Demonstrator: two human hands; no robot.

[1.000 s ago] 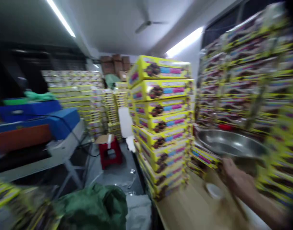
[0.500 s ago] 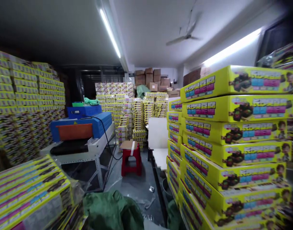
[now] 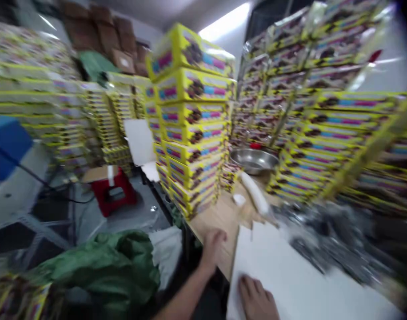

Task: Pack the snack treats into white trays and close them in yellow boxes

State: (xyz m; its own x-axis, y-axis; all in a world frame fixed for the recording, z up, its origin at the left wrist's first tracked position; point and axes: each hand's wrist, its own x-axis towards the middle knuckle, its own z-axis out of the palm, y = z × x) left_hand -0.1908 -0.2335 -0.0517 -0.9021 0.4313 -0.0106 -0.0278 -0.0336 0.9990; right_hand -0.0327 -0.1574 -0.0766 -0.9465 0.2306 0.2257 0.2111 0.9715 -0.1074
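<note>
Since that white sheet [image 3: 300,271] looks light and bendy, take its edge; right hand [image 3: 257,302] lies flat on it, left hand [image 3: 212,249] open just beside.

No words can be read in this view. The yellow cardboard boxes [image 3: 193,86] have printed bands in blue and pink on their sides, but the motion blur makes all the printing too soft, so no letter, brand or number is possible to read.
</note>
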